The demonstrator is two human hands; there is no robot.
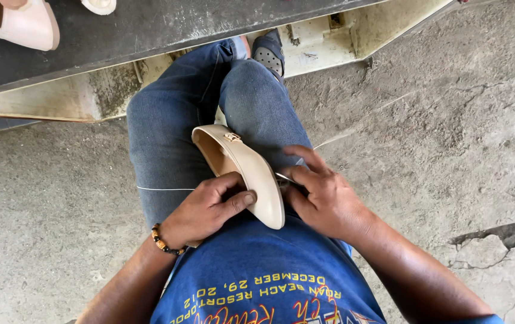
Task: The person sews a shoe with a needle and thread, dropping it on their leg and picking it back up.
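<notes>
I wear a blue T-shirt (257,270) printed with yellow and orange lettering, blue denim jeans (179,114) and a dark perforated clog (268,53). A beaded bracelet (164,241) of orange and black beads circles my left wrist; both forearms are bare.

The bare grey concrete floor (449,120) to the right of the blue-jeans knees (257,96) lies open – a hand can pass there freely. Ahead, the dark flat workbench top (167,24) with pale pink shoes (26,24) blocks the way – low space under it only.
</notes>
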